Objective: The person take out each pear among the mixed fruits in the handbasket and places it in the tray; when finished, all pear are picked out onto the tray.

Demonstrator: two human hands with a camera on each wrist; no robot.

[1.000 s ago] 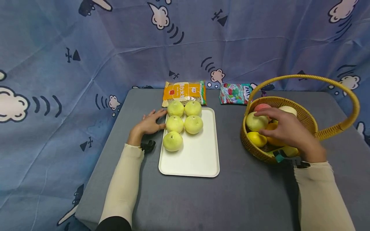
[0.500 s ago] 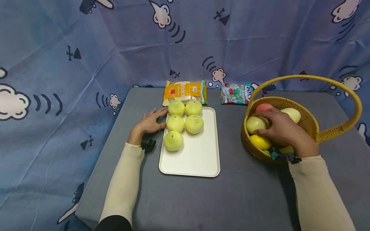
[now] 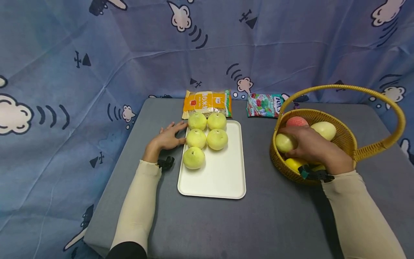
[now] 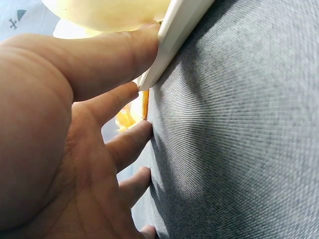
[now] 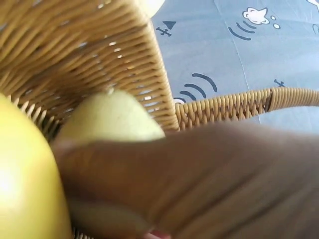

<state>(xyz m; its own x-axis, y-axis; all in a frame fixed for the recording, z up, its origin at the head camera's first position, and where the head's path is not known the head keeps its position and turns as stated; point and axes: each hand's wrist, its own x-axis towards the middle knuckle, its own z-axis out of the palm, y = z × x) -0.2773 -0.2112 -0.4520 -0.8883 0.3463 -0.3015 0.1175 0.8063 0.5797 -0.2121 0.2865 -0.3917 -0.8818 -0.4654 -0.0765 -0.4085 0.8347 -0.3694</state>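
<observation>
My left hand (image 3: 168, 137) rests beside the upper left edge of a white tray (image 3: 223, 176), fingers spread and thumb at the rim. In the left wrist view, the thumb and index fingertips touch the side of the tray (image 4: 174, 42). Several round yellow-green fruits (image 3: 217, 139) sit on its upper and left part. My right hand (image 3: 308, 144) is down inside a wicker basket (image 3: 347, 135), thumb and fingers curled round a pale green pear (image 3: 285, 142). In the right wrist view, the pear's stem end (image 5: 112, 117) shows above the thumb; its far side is hidden.
In the basket lie a red fruit (image 3: 296, 121), a cream oval fruit (image 3: 324, 130) and a yellow fruit (image 3: 295, 164). Its tall handle (image 3: 343, 86) arches over to the right. An orange packet (image 3: 207, 101) and a teal packet (image 3: 264, 105) lie at the table's back edge.
My right hand has moved down and left into the basket and closed round the pear. The fruits around it shifted slightly. My left hand stays at the tray.
</observation>
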